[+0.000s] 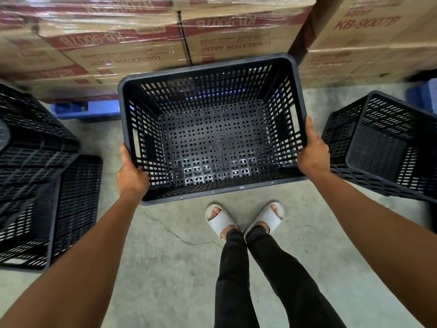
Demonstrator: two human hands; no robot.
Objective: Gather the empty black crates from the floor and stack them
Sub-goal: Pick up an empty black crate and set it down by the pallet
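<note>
Concrete floor: grey, with a thin crack running in front of the person's feet.

Stacked cartons: brown cardboard under clear wrap, printed "KB-9007B" and "LUBRICATION AGENT", filling the far edge of the floor. They rest on a blue pallet, visible beneath the left cartons.

Held crate: black, perforated plastic, empty, opening upward. It is centred in front of the person, its far rim close to the cartons. Whether its base rests on the floor or is lifted clear cannot be determined from this angle.

Left crates: black, at the left edge of the floor, apparently more than one lying on a side, with slatted walls facing the camera; the exact arrangement is unclear.

Right crate: black, empty, at the right edge of the floor, tilted with its opening turned toward the person and just beside the right hand.

Left hand: closed on the left side rim of the held crate near its near corner, thumb along the rim.

Right hand: closed on the right side rim, thumb along the top edge.

White slide sandals: on both feet, just behind the held crate's near wall.
</note>
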